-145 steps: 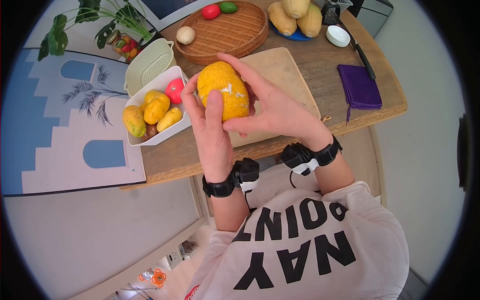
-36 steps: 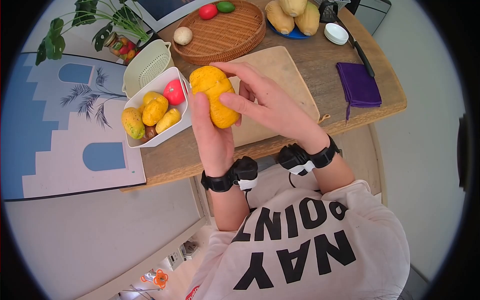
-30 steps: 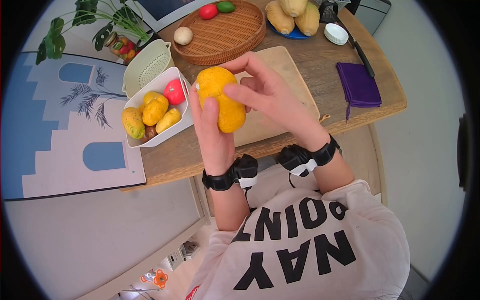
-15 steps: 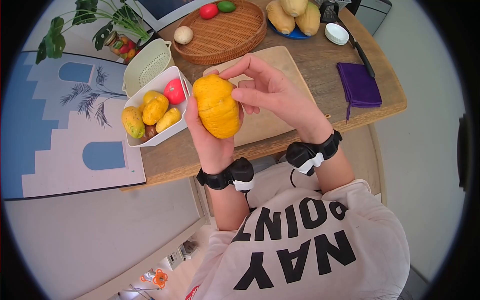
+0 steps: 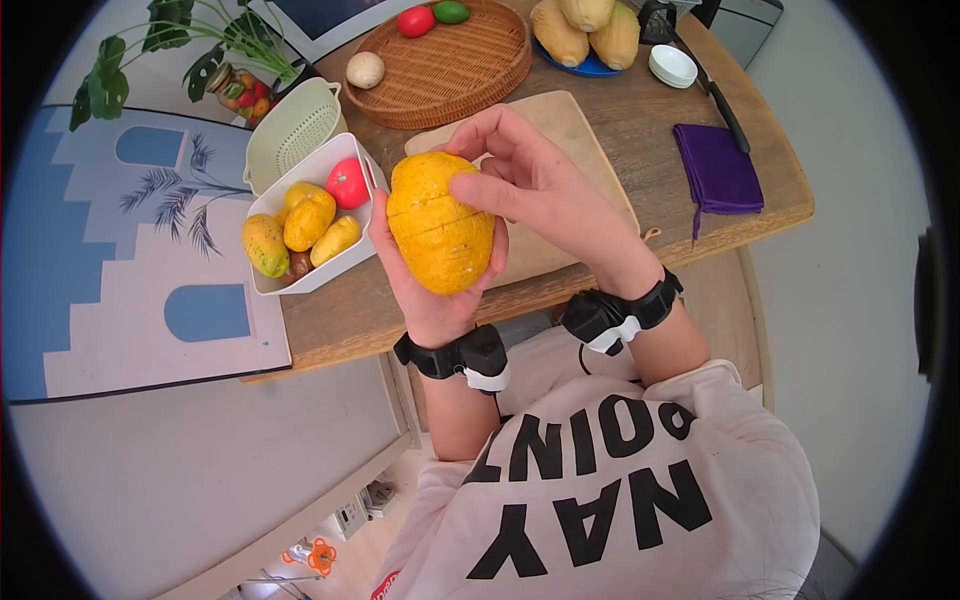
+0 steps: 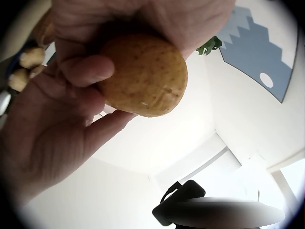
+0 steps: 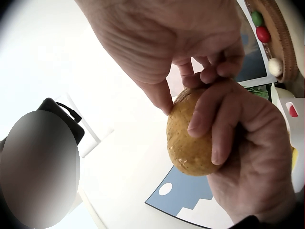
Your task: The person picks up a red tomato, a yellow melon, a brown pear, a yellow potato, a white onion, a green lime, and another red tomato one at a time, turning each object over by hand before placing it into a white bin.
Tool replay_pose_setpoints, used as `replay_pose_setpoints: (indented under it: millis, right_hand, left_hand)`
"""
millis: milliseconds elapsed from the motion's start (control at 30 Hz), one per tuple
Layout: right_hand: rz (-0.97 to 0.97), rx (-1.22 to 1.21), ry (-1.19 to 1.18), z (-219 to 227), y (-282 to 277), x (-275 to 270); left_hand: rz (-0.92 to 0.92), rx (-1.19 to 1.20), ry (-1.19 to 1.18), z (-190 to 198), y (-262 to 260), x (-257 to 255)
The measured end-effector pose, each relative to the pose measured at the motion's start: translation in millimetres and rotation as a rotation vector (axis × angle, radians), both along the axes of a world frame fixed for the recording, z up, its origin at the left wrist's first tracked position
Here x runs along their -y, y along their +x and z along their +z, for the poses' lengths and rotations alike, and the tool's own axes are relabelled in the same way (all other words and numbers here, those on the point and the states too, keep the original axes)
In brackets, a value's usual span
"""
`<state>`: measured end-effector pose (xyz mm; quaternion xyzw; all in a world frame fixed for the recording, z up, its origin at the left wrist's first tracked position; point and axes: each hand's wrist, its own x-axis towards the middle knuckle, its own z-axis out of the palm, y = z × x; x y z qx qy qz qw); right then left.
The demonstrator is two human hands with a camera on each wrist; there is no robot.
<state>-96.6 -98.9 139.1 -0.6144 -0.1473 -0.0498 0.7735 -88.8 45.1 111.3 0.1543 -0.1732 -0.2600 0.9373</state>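
Observation:
A large yellow fruit-like piece with lines across its skin rests in my left hand, above the near edge of the table. In the right wrist view the left fingers curl round the yellow piece. My right hand has its thumb on the upper right of the piece and its fingers at the far end, pinching it there. The left wrist view shows the smooth, speckled underside of the piece. Behind the hands lies a beige board, partly covered by them.
Left of the hands stands a white bin of yellow produce and a red one, beside a pale green colander. A wicker tray is behind. At right are a purple cloth, white dishes and a black-handled knife.
The yellow piece has turned in the hands, showing a broader, lined face, and sits slightly nearer the body. The right thumb, earlier at its edge, now lies on its upper face.

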Motion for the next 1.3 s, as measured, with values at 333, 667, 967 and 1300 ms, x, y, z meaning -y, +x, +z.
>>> replay_pose_setpoints:
  millis: [333, 667, 967, 1300]
  right_hand:
    - [0.069, 0.074, -0.057, -5, -1, -5]
    - [0.119, -0.030, -0.378, 10, -10, 7]
    - [-0.015, 0.235, -0.275, -16, 3, -2]
    - [0.084, 0.043, -0.127, 6, -3, 6]
  left_hand:
    - [0.219, -0.209, 0.211, 3, -4, -3]
    - [0.347, -0.102, 0.323, 2, -1, 1]
    - [0.772, 0.143, 0.598, 10, -7, 21]
    - [0.504, 0.226, 0.575, 15, -6, 11]
